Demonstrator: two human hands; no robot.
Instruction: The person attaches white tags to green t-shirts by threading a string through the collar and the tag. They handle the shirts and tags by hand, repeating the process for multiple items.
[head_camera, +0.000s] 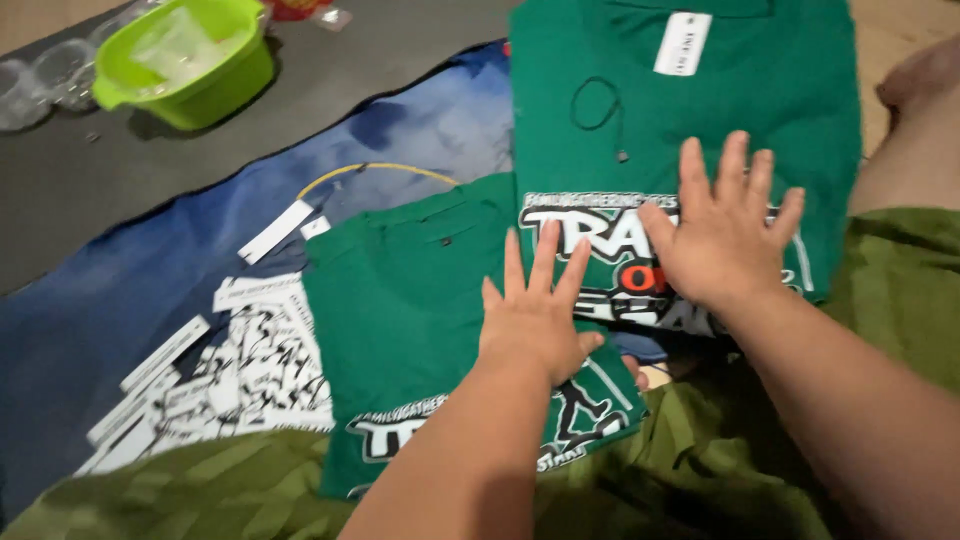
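Observation:
Two folded green T-shirts with white, black and red chest prints lie on a blue cloth. My left hand (535, 310) rests flat, fingers spread, where the nearer shirt (400, 310) meets the farther one. My right hand (725, 225) lies flat with fingers apart on the print of the farther shirt (680, 110). That shirt carries a white tag (682, 43) near its collar and a thin dark cord loop (598, 105). Neither hand grips anything.
A lime-green plastic bowl (190, 65) stands on dark matting at the back left, beside clear plastic containers (40, 80). Several white paper labels and printed sheets (230, 370) lie scattered at the left. A yellow cord (375, 170) curves on the blue cloth (130, 290). Olive-green fabric (700, 460) covers the foreground.

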